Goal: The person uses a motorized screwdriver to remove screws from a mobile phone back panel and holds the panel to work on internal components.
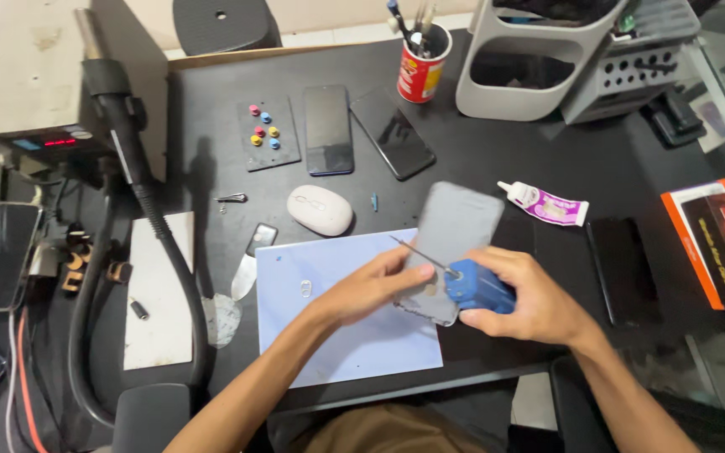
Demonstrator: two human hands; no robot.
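My left hand (371, 285) grips the lower left edge of a grey phone (455, 235), which is tilted up above a light blue work mat (329, 335). My right hand (522, 294) is closed around a blue tool (480, 289) with a thin metal tip that points up and left across the phone's lower part. The phone's grey back faces me. Both forearms reach in from the bottom of the view.
On the black table lie two dark phones (329, 127) (392, 132), a small mat with coloured pins (268, 134), a white oval case (319, 209), a glue tube (545, 204), another dark phone (623, 268) and boxes (719, 243) at right. A red pen cup (421, 71), a grey organiser (564, 59) and a hot-air station (44, 92) with hose stand behind and left.
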